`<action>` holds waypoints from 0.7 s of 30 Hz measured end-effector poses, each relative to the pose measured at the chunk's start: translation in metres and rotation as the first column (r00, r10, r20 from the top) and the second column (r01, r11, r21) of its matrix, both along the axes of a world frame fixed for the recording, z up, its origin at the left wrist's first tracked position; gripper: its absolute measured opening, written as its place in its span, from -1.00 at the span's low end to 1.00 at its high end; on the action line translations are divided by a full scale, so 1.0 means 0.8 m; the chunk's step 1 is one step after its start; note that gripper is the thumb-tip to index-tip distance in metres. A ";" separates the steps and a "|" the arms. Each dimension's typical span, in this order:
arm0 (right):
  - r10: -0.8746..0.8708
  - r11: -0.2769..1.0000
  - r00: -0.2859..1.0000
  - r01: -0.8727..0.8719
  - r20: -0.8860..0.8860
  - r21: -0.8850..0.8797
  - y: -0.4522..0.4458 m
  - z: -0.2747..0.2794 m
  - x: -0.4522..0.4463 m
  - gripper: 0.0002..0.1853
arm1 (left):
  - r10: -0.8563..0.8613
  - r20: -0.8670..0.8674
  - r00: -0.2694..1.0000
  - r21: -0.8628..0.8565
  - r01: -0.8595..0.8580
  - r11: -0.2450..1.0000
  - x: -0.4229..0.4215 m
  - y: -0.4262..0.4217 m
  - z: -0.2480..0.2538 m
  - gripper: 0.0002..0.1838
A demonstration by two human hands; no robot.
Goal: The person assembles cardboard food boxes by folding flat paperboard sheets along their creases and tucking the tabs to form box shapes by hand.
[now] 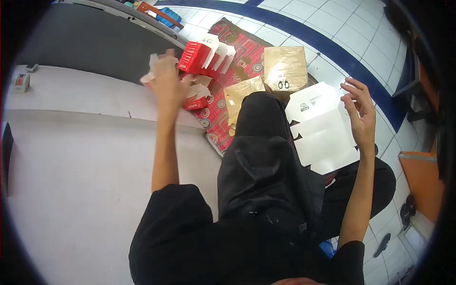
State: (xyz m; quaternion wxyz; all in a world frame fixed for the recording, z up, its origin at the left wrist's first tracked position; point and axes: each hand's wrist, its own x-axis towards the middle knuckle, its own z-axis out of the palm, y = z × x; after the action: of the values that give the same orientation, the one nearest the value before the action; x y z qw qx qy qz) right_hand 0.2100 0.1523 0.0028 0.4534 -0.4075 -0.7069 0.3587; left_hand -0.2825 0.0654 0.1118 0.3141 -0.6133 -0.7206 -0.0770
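Observation:
My left hand (167,76) is smeared by motion over the left edge of the patterned mat. A blurred carton with white flaps and a little red (151,71) shows beside and under it; the grip is unclear. Close by on the right stand red cartons with open white flaps (194,57), and a smaller red carton (195,102) lies just below. My right hand (362,111) is raised with its fingers apart and nothing in them. Below and left of it lie flat white carton blanks (320,130), with a small printed mark on the upper part.
Scissors (283,85) lie against a taped brown box (286,64). Another brown piece (241,95) is beside my raised knee. A white ledge (85,90) and dark panel (90,42) border the left. An orange wooden piece (420,180) stands right on the tiled floor.

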 end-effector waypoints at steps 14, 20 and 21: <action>-0.117 0.976 0.988 0.133 0.097 -0.174 -0.014 -0.024 0.049 -0.38 | -0.353 0.518 0.779 -0.645 0.627 0.438 0.484 -0.079 -0.324 0.23; -0.161 0.978 0.976 0.177 0.144 -0.108 -0.018 -0.042 0.073 -0.31 | -0.283 0.678 0.678 -0.613 0.735 0.292 0.465 -0.067 -0.324 -0.36; -0.171 0.975 0.975 0.188 0.139 -0.120 -0.022 -0.044 0.073 -0.31 | -0.288 0.722 0.629 -0.582 0.778 0.239 0.462 -0.064 -0.320 -0.55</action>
State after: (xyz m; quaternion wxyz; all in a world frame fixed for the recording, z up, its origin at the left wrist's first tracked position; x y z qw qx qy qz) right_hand 0.2686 0.1346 -0.0323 0.4100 -0.5210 -0.6693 0.3354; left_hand 0.0872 0.0139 -0.1441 -0.2764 -0.8552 -0.4362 0.0447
